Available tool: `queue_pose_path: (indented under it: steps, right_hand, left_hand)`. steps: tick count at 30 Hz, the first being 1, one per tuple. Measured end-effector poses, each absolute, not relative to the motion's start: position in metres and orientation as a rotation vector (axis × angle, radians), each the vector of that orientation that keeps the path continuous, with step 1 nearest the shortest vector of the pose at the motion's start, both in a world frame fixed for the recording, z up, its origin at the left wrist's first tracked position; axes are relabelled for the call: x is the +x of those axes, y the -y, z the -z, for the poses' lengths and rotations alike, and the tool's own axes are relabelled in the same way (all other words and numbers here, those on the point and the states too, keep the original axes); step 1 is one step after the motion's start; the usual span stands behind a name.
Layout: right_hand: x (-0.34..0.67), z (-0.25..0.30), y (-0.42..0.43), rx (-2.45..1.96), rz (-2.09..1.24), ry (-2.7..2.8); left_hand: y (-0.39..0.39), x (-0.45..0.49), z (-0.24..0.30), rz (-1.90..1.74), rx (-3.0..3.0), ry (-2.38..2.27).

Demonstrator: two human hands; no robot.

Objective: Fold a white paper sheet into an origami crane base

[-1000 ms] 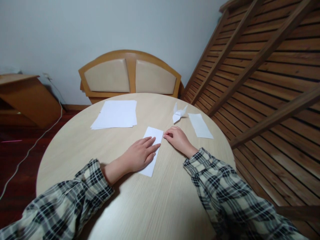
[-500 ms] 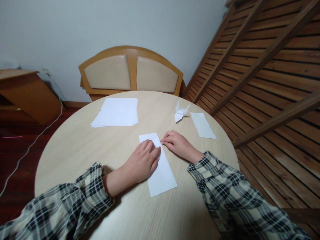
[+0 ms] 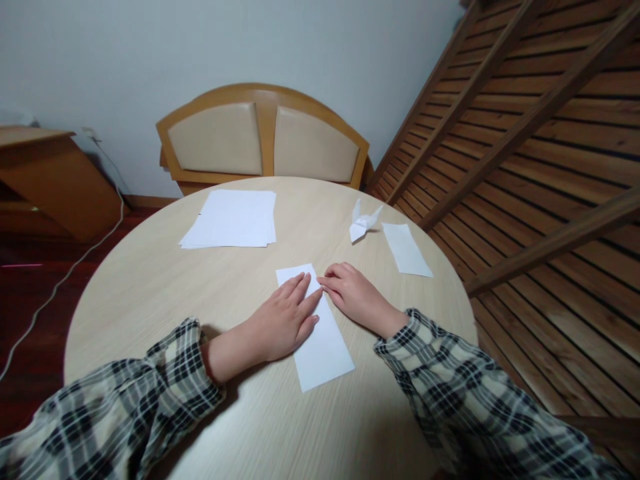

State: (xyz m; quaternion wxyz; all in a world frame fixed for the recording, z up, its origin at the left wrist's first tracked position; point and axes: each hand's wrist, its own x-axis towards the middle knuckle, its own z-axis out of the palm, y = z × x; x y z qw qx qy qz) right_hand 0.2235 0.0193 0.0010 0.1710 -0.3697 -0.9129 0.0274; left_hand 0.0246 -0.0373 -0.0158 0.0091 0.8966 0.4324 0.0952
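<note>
A folded white sheet of paper (image 3: 325,353) lies lengthwise on the table in front of me, a narrow rectangle. My left hand (image 3: 287,320) rests flat across its upper half, fingers stretched out and apart, covering part of its left edge. At the paper's right edge, near the top, my right hand (image 3: 353,290) has thumb and forefinger pinched together on the edge. The left forefinger nearly meets those fingertips. Whatever lies directly under the pinch is hidden.
The round wooden table (image 3: 150,293) also bears a stack of white paper (image 3: 230,219) at back left. A folded paper crane (image 3: 363,223) and a paper strip (image 3: 407,249) lie at back right. Beyond stand a padded headboard (image 3: 267,133) and a slatted wooden panel (image 3: 540,167).
The fingers of my left hand have straightened and spread on the paper. My right hand stays at the right edge, with hardly any shift. The view has tilted slightly.
</note>
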Motion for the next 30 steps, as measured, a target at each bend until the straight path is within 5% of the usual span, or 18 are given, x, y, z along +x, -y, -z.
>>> queue_pose_path:
  steps: [30]
  right_hand:
    - [0.212,-0.002,-0.019,-1.224,-0.015,2.606]
  left_hand:
    - [0.038,0.024,0.008,-0.197,2.775,-1.308]
